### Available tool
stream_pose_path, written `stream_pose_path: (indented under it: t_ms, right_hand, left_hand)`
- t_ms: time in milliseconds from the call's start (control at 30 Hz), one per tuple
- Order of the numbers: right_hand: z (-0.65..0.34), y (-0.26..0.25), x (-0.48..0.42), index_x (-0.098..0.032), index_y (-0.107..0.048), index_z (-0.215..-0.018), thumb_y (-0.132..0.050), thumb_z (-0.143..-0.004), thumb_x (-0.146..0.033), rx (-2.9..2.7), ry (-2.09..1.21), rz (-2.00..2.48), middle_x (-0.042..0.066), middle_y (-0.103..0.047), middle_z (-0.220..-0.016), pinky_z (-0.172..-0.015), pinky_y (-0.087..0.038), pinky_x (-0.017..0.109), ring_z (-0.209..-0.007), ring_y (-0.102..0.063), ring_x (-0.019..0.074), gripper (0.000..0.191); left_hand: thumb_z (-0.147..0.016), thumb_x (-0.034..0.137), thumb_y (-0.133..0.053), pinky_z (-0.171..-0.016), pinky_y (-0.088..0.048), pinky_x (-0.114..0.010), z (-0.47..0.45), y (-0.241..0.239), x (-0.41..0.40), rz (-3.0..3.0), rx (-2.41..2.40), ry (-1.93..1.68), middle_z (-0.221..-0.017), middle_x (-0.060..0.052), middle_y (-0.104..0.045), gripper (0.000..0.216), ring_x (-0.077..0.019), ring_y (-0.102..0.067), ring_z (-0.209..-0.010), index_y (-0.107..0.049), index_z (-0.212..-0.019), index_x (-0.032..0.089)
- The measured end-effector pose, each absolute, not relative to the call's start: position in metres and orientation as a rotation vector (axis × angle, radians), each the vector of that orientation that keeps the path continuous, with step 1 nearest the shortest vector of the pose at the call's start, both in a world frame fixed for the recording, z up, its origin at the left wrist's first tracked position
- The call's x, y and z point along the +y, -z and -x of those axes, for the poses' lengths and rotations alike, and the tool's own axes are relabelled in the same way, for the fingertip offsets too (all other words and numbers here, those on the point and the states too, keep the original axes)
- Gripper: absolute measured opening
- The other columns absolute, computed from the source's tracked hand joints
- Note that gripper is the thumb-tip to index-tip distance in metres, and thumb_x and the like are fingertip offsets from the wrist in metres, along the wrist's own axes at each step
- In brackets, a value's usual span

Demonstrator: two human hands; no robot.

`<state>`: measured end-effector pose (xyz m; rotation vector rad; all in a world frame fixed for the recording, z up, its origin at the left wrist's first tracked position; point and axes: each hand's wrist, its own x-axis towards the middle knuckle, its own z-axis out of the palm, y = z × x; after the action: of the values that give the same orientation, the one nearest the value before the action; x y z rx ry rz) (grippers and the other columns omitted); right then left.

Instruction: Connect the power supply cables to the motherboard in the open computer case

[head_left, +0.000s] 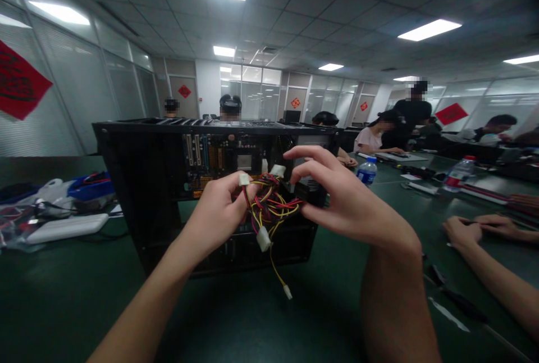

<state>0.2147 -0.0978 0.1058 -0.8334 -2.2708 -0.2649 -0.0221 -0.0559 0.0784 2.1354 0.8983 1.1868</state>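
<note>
A bundle of power supply cables (273, 203) in red, yellow and black hangs before an open black computer case (138, 194). My left hand (221, 205) is closed on the bundle's left side, thumb pressed against the wires next to a white connector (244, 180). My right hand (337, 189) arches around the right side, its fingers and thumb apart. Between them is a dark connector (301, 191); contact is hard to tell. A larger white plug (264, 238) and a small white plug (287, 291) dangle below. Inside the case, the motherboard (227, 158) shows behind my hands.
The case stands on a green table (76, 295). To the left lie a white flat box (67, 228), plastic bags and a blue bag (90, 186). Bottles (367, 172), cables (463, 301) and another person's hands (467, 231) are at right. Several people sit beyond.
</note>
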Motion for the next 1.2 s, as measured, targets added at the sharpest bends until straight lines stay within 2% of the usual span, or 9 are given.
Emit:
stream_pose_path:
  t_ms: [100,200,333,500,600,767,1000,1100,1200]
  right_hand:
    - [-0.210,-0.106,-0.110,-0.020,-0.059,-0.107,-0.070,-0.087,-0.018,-2.351,0.346,0.887,0.015,-0.051,-0.139,-0.107,-0.046,0.047,-0.132,-0.048,0.0308,0.023]
    - [-0.203,-0.108,-0.115,-0.018,-0.063,-0.098,-0.070,-0.093,-0.033,-2.410,0.391,0.919,0.013,-0.063,-0.116,-0.095,-0.049,0.044,-0.114,-0.055,0.0288,0.017]
    - [-0.198,-0.108,-0.111,-0.017,-0.065,-0.089,-0.061,-0.099,-0.037,-2.414,0.330,0.970,0.008,-0.066,-0.090,-0.079,-0.047,0.037,-0.090,-0.058,0.0225,0.022]
    - [-0.195,-0.105,-0.106,-0.017,-0.068,-0.095,-0.074,-0.090,-0.041,-2.459,0.333,0.946,0.008,-0.069,-0.093,-0.084,-0.046,0.038,-0.091,-0.061,0.0236,0.026]
    - [-0.194,-0.105,-0.104,-0.017,-0.070,-0.092,-0.065,-0.097,-0.033,-2.471,0.372,0.924,0.009,-0.069,-0.092,-0.083,-0.045,0.037,-0.089,-0.061,0.0221,0.018]
    - [-0.207,-0.108,-0.098,-0.015,-0.071,-0.089,-0.055,-0.099,-0.025,-2.414,0.338,0.915,0.009,-0.070,-0.088,-0.074,-0.046,0.033,-0.082,-0.062,0.0200,0.022]
    - [-0.211,-0.106,-0.094,-0.019,-0.069,-0.113,-0.056,-0.102,-0.029,-2.378,0.071,0.847,0.005,-0.075,-0.099,-0.075,-0.050,0.025,-0.084,-0.070,0.0155,0.020]
    - [-0.202,-0.102,-0.090,-0.017,-0.070,-0.105,-0.057,-0.100,-0.019,-2.421,0.098,0.773,0.005,-0.074,-0.094,-0.073,-0.049,0.025,-0.081,-0.068,0.0150,0.014]
    - [-0.194,-0.099,-0.085,-0.016,-0.069,-0.099,-0.058,-0.099,-0.015,-2.404,0.296,0.769,0.006,-0.071,-0.090,-0.076,-0.048,0.029,-0.083,-0.065,0.0175,0.012]
  left_hand:
    - [-0.095,0.045,-0.054,-0.050,-0.035,-0.023,0.021,-0.079,-0.057,-2.123,0.861,-1.144,-0.059,0.003,-0.054,0.034,-0.0119,-0.048,-0.052,-0.059,-0.078,0.017]
    - [-0.096,0.041,-0.053,-0.050,-0.034,-0.022,0.020,-0.079,-0.058,-2.140,0.838,-1.143,-0.057,0.004,-0.053,0.031,-0.0115,-0.046,-0.052,-0.059,-0.076,0.017]
    - [-0.095,0.036,-0.052,-0.054,-0.036,-0.022,0.018,-0.081,-0.060,-2.142,0.845,-1.174,-0.060,0.003,-0.054,0.029,-0.0116,-0.047,-0.056,-0.058,-0.073,0.017]
    - [-0.093,0.033,-0.053,-0.056,-0.037,-0.023,0.017,-0.080,-0.061,-2.132,0.870,-1.190,-0.063,0.003,-0.055,0.025,-0.0125,-0.050,-0.059,-0.058,-0.075,0.017]
    - [-0.095,0.036,-0.052,-0.055,-0.036,-0.023,0.018,-0.081,-0.061,-2.166,0.892,-1.177,-0.062,0.003,-0.054,0.028,-0.0125,-0.048,-0.058,-0.058,-0.075,0.017]
    - [-0.096,0.041,-0.051,-0.054,-0.033,-0.024,0.019,-0.085,-0.066,-2.228,0.948,-1.132,-0.057,0.003,-0.052,0.035,-0.0124,-0.046,-0.056,-0.057,-0.071,0.018]
    - [-0.096,0.038,-0.054,-0.056,-0.037,-0.023,0.018,-0.082,-0.067,-2.227,0.892,-1.155,-0.069,0.001,-0.061,0.027,-0.0128,-0.053,-0.062,-0.062,-0.081,0.018]
    - [-0.097,0.037,-0.053,-0.058,-0.039,-0.023,0.017,-0.081,-0.066,-2.230,0.898,-1.155,-0.076,0.000,-0.063,0.025,-0.0120,-0.053,-0.063,-0.061,-0.084,0.017]
    - [-0.098,0.035,-0.053,-0.057,-0.039,-0.023,0.016,-0.079,-0.064,-2.191,0.922,-1.219,-0.075,0.002,-0.061,0.017,-0.0107,-0.052,-0.059,-0.056,-0.093,0.019]
